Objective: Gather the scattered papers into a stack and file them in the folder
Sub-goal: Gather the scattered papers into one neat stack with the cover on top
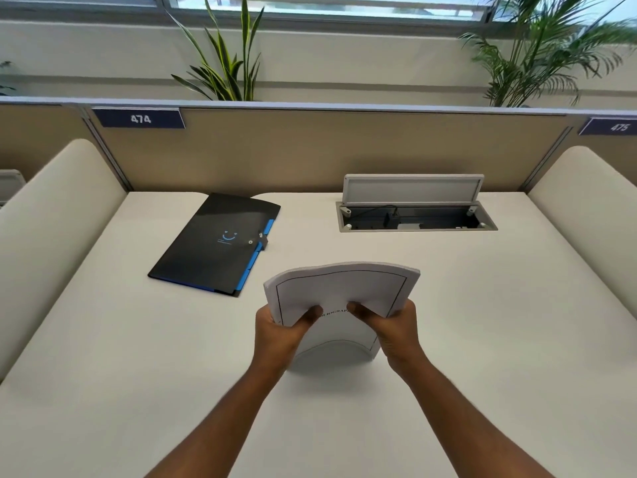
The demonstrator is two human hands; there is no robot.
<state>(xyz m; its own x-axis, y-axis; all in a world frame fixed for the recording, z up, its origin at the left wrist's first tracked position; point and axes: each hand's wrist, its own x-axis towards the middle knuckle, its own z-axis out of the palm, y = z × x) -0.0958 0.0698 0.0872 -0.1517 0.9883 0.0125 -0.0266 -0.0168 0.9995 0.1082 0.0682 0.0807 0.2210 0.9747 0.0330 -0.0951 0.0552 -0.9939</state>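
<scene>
Both hands are on the stack of papers [341,291], holding it upright over the middle of the cream desk [448,305] — the left hand [281,331] grips the left edge and the right hand [396,327] grips the right edge, thumbs pressed across the printed front sheet. The stack bows outward between them, its lower edge at or just above the desktop; I cannot tell whether it touches. The black folder [213,246] lies closed and flat on the desk to the left and a little beyond the papers, apart from them, blue tabs showing along its right edge. Farther right, the cable hatch [413,205] set into the desk stands open — lid tipped up.
</scene>
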